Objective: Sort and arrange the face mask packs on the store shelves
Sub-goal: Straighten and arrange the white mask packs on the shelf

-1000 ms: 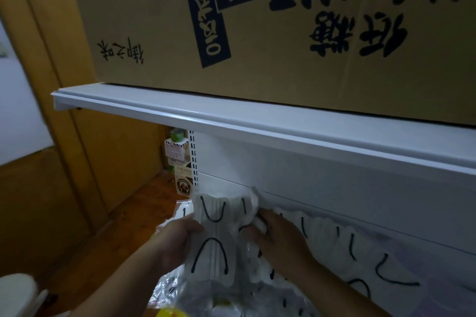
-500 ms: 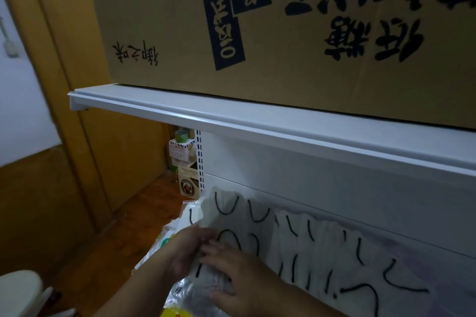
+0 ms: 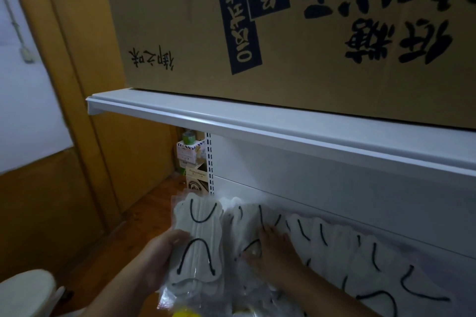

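Note:
A row of clear packs with white face masks and black ear loops [image 3: 342,247] leans against the shelf's white back panel at the lower right. My left hand [image 3: 157,260] grips one upright mask pack [image 3: 199,237] at the row's left end, thumb on its front. My right hand [image 3: 270,252] lies on the neighbouring packs [image 3: 244,224], fingers spread and pushing between them. More loose plastic-wrapped packs [image 3: 206,301] sit below, partly hidden by my arms.
A white shelf board [image 3: 283,131] runs overhead with a large printed cardboard box [image 3: 283,33] on it. Left of the shelf upright [image 3: 210,162] stand small boxes [image 3: 190,159] in a corner by wooden wall panels. A pale rounded object [image 3: 25,291] sits at lower left.
My left hand has drawn one pack leftward, apart from the row. My right hand shifted right onto the neighbouring packs. The camera view swung slightly left and down.

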Motion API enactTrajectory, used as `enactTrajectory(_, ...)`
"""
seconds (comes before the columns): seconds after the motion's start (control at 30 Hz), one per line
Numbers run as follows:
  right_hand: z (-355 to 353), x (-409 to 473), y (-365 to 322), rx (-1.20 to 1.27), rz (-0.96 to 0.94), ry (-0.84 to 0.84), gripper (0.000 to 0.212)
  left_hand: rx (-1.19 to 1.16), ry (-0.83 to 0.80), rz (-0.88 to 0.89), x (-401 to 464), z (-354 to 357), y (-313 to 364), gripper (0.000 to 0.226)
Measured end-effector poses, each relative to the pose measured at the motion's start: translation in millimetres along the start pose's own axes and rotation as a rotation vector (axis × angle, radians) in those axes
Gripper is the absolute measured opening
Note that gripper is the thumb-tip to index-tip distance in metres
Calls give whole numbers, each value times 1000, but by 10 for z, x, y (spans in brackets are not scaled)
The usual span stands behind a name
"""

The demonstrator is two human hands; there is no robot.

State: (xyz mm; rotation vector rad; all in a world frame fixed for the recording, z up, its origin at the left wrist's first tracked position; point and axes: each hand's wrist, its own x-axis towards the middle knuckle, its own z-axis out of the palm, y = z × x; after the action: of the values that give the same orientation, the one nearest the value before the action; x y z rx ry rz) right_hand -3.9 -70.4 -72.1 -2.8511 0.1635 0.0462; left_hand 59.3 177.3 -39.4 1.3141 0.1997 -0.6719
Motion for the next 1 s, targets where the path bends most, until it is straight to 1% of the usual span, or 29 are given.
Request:
enactTrajectory(0.1,-89,-32,-17,79,-1,109,54,1,2,50,-11,32,-24,54)
enactTrajectory(0.17,-198,-94,-54,185,51,156,38,15,-1,58,-20,55,-32,50)
enactTrajectory(0.23,-313,-172,-129,350,66,209,30,28,-12,63,-17,83,-42,42)
enactTrajectory(0.3,-428,-258,-277,471,-13,301,24,33,-21,75,-1,143,-51,39)
enactTrajectory(0.33,-462,-307,-363,494,-87,317,26,34,-31,85,-5,198,-50,37)
enactTrajectory(0.37,-471,-347,-450,477,-171,288,33,19,-49,87,-1,257,-53,34)
enactTrajectory(0.4,-456,-376,-535,412,-244,215,48,-12,-74,80,0,319,-55,33)
enactTrajectory(0.43,-420,-394,-599,317,-286,113,65,-41,-99,68,4,369,-60,36)
enactTrajectory(0.47,-378,-396,-636,237,-292,27,78,-54,-128,62,-1,408,-60,41)
enactTrajectory(0.5,-351,-389,-655,198,-278,-25,85,-53,-160,60,-2,441,-61,42)
enactTrajectory(0.6,-267,-373,-675,197,-232,-72,99,-34,-216,57,-11,450,-104,38)
enactTrajectory(0.67,-213,-355,-696,260,-203,-68,102,-3,-202,68,1,424,-133,42)
enactTrajectory(0.73,-191,-301,-662,377,-147,20,92,29,-155,74,9,386,-129,43)
enactTrajectory(0.77,-192,-268,-607,392,-117,72,84,35,-120,77,15,347,-113,41)
enactTrajectory(0.83,-176,-197,-445,260,-39,109,79,46,-63,71,18,241,-80,36)
enactTrajectory(0.9,-123,-157,-293,71,56,13,89,71,-40,61,16,107,-58,42)
enactTrajectory(0.93,-89,-151,-247,15,87,-41,95,84,-40,55,13,53,-47,47)
enactTrajectory(1.0,-26,-135,-214,-9,100,-83,98,100,-46,42,6,-18,-34,50)
